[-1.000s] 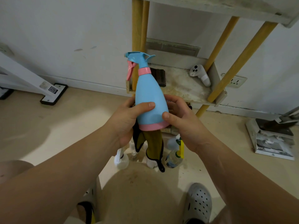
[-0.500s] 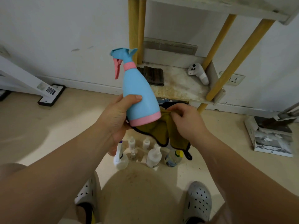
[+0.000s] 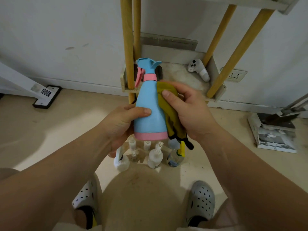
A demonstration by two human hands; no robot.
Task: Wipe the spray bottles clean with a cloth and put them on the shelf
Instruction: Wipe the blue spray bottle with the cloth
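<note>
While the wiping step looks under way, the left hand point(image 3: 123, 120) grips the blue spray bottle point(image 3: 150, 112) upright above the floor, before the shelf point(image 3: 183, 77). The right hand point(image 3: 188, 107) pinches an olive cloth point(image 3: 168, 110) against its side; next, probably, rubbing downward.

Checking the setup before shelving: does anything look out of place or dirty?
Yes. The shelf is stained, and a white controller lies on it, odd among cleaning things. Nothing looks spilled.
</note>
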